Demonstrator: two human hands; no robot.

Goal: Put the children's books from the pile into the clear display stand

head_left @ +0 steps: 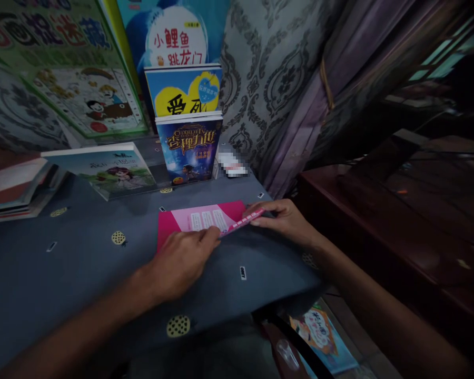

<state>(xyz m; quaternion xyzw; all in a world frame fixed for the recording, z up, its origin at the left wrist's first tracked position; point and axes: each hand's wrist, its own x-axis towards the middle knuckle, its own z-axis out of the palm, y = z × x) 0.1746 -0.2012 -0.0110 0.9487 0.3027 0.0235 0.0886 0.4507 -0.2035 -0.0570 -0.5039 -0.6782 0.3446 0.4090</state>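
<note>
A thin pink book (pixel 205 217) is held between my two hands just over the table, its pale panel with white text boxes facing up and its spine towards me. My left hand (pixel 185 258) grips the near left part, thumb along the spine. At the right end, my right hand (pixel 280 218) pinches the book by its corner. Behind it stand a dark blue book (pixel 189 150) and, further back, a blue and yellow book (pixel 184 92). To the left, a green and pale blue book (pixel 122 171) leans low on the table.
The table (pixel 82 273) has a grey-blue patterned cloth. A book stack (pixel 16 184) lies at left; a large green book (pixel 71 68) stands behind. Patterned curtain (pixel 260 79) hangs at the back. Dark red furniture (pixel 363 210) is at right, and another book (pixel 324 337) lies below the table edge.
</note>
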